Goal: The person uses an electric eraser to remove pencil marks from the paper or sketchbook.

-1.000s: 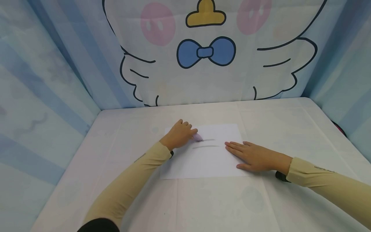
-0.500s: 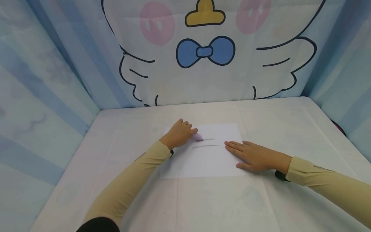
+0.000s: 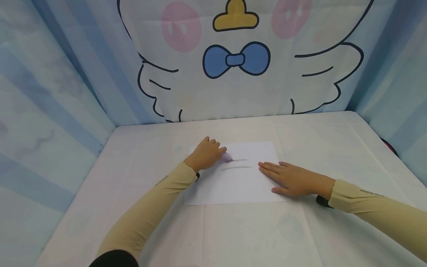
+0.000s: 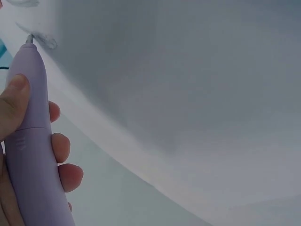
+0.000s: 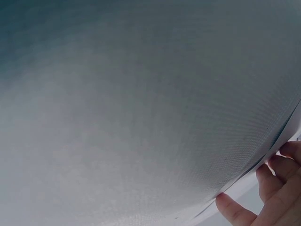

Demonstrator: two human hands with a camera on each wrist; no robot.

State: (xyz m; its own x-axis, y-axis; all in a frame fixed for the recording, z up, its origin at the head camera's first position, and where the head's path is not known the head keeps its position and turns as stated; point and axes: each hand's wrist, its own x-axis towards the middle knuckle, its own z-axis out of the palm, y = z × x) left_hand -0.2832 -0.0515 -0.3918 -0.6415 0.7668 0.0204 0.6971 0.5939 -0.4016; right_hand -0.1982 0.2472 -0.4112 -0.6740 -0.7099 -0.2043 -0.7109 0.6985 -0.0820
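Observation:
My left hand (image 3: 206, 152) grips a lilac electric eraser (image 4: 30, 108), its thumb on one side and fingers curled round the other. The narrow tip meets the white paper (image 3: 233, 189) at the left end of a short grey line (image 3: 241, 160). Beside that tip, the left wrist view shows a grey smudge (image 4: 46, 40). A longer grey line (image 3: 236, 168) runs just below the first. My right hand (image 3: 293, 180) lies flat on the paper's right side, fingers extended; its fingertips (image 5: 225, 201) appear at the lower right of the right wrist view.
A pale cloth covers the table (image 3: 160, 230) under the paper. Behind it hangs a curtain with a cartoon blue bow (image 3: 236, 60). Blue-striped curtains (image 3: 43, 122) close in the left and right sides.

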